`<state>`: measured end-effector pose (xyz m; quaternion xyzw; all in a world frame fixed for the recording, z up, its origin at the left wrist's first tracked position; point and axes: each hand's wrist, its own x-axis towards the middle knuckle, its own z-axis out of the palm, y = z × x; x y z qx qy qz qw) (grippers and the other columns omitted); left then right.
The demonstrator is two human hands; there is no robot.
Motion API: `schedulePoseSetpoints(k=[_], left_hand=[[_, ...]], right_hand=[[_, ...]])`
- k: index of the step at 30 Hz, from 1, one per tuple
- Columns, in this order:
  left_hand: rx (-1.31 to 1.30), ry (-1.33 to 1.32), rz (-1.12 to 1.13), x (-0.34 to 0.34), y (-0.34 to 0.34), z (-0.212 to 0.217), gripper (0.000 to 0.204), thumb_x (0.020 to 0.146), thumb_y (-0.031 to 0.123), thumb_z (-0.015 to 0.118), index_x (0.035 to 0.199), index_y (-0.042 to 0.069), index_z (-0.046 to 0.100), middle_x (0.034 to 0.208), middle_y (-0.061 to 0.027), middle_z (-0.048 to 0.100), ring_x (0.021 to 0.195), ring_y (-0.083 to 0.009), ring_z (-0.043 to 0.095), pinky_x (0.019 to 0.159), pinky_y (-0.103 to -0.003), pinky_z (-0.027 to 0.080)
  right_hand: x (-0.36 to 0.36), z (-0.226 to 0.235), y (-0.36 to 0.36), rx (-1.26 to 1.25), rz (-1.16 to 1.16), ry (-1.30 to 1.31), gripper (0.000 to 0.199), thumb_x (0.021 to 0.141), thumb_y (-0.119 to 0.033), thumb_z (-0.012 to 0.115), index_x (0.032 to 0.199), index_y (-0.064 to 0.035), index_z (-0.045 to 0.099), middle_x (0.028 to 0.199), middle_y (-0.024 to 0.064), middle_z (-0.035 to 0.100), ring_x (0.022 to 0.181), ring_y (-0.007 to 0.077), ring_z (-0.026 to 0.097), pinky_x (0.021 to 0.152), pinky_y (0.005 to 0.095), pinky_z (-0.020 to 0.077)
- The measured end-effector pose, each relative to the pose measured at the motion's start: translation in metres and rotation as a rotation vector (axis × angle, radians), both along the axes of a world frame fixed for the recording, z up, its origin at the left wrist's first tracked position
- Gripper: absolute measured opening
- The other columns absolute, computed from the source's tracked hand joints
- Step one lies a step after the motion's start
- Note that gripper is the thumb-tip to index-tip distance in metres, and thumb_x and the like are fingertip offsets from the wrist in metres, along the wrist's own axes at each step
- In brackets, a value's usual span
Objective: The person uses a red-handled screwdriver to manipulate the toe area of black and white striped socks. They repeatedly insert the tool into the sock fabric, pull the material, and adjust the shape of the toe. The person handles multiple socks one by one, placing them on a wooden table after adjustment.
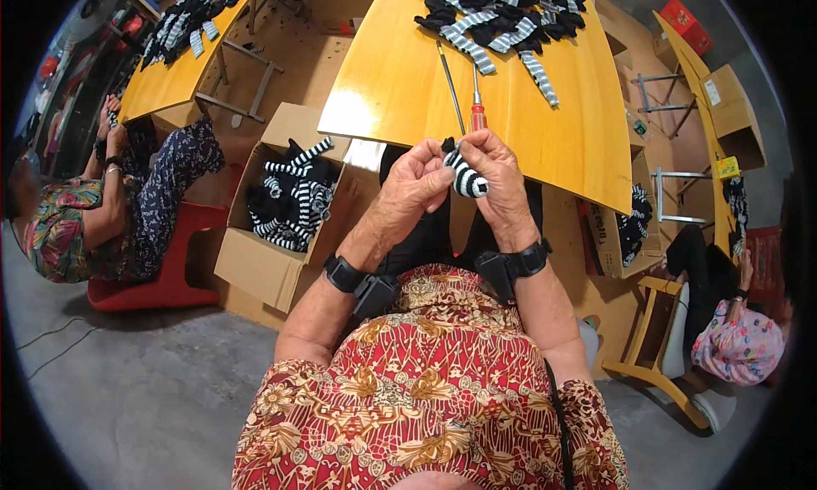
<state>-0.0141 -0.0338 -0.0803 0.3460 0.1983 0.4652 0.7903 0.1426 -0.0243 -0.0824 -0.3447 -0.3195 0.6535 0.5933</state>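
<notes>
Both my hands are raised in front of me at the table's near edge. Between them is a small knitted tube [467, 180] with black and white stripes, bunched up, with a black end at its upper left. My left hand [412, 190] pinches its left side with thumb and fingertips. My right hand [500, 182] closes round its right side, thumb on top. Just beyond my fingers, a screwdriver [477, 107] with a red handle and a thin dark rod [450, 85] lie on the yellow table [374, 90]. Farther back is a pile of striped and black knitted pieces [502, 17].
An open cardboard box [255, 273] of striped knits stands at my left; another box [604, 234] is under the table's right side. One person [111, 200] sits at a left table, another [732, 341] at a right one. A wooden chair [655, 345] stands at right.
</notes>
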Motion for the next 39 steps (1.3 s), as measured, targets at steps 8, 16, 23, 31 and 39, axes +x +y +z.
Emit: schedulePoseSetpoints(k=[8, 16, 23, 31, 39], left_hand=[[-0.055, 0.065, 0.261, 0.0, 0.005, 0.005, 0.015, 0.092, 0.013, 0.065, 0.102, 0.008, 0.056, 0.081, 0.0024, 0.06, 0.065, -0.0026, 0.053, 0.056, -0.016, 0.044], [0.068, 0.233, 0.298, -0.003, 0.0, 0.015, 0.02, 0.093, 0.014, 0.062, 0.108, 0.001, 0.061, 0.086, 0.0014, 0.063, 0.069, -0.003, 0.056, 0.058, -0.016, 0.047], [-0.108, -0.018, -0.026, -0.019, 0.006, 0.003, 0.025, 0.094, 0.023, 0.061, 0.112, 0.005, 0.061, 0.095, 0.0003, 0.063, 0.083, -0.0067, 0.06, 0.068, -0.02, 0.049], [-0.142, -0.179, -0.204, -0.021, -0.002, 0.0, 0.03, 0.091, 0.021, 0.066, 0.115, 0.004, 0.058, 0.095, -0.0007, 0.063, 0.08, -0.0078, 0.059, 0.069, -0.02, 0.049], [-0.259, -0.221, 0.0, -0.008, 0.003, 0.007, 0.011, 0.095, 0.016, 0.059, 0.103, 0.007, 0.06, 0.086, 0.0021, 0.06, 0.056, -0.0022, 0.043, 0.051, -0.016, 0.036]], right_hand=[[0.009, 0.012, -0.003, -0.058, 0.255, -0.046, 0.01, 0.091, -0.012, 0.065, 0.098, -0.0057, 0.062, 0.077, -0.0046, 0.056, 0.063, 0.0017, 0.046, 0.053, 0.0155, 0.0346], [-0.006, 0.031, -0.008, 0.097, 0.039, -0.366, 0.011, 0.093, -0.015, 0.062, 0.091, -0.0043, 0.06, 0.076, -0.0037, 0.056, 0.066, 0.002, 0.048, 0.058, 0.0174, 0.0396], [-0.014, 0.036, -0.006, 0.304, -0.131, -0.572, 0.014, 0.093, -0.014, 0.062, 0.085, -0.0028, 0.06, 0.075, -0.0037, 0.057, 0.068, 0.004, 0.052, 0.063, 0.0193, 0.0437], [-0.016, 0.034, -0.016, 0.071, 0.059, -0.21, 0.013, 0.094, -0.017, 0.062, 0.086, -0.0067, 0.061, 0.075, -0.0062, 0.057, 0.065, 0.0003, 0.05, 0.058, 0.0162, 0.0418], [-0.017, 0.039, -0.005, 0.247, -0.101, -0.583, 0.018, 0.096, -0.017, 0.057, 0.084, -0.0026, 0.057, 0.072, -0.003, 0.053, 0.068, 0.0054, 0.048, 0.061, 0.0222, 0.0417]])
